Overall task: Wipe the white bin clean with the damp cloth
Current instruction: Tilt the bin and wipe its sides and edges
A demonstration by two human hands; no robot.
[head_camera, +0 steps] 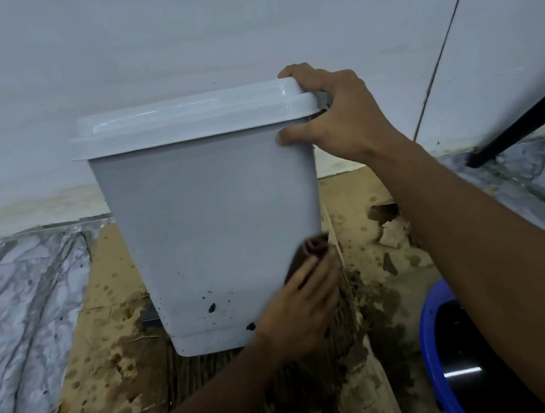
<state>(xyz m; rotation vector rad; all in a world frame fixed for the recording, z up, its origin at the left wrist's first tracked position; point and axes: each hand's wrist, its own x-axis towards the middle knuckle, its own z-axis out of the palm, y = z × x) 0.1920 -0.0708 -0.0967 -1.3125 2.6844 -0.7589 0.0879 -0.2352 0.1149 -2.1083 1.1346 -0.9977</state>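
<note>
Clamping white bin [208, 213] by its top corner in right hand [335, 115] — pinching cloth [315, 244] against its lower side with left hand [305, 303].

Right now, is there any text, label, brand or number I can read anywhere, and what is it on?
None can be read anywhere in this view.
Bin: plain white front and lid, only dark specks near the base.
Cloth: brown, no tag shows.
Blue tub: no print on the part in view.
Cardboard: stains only.
</note>
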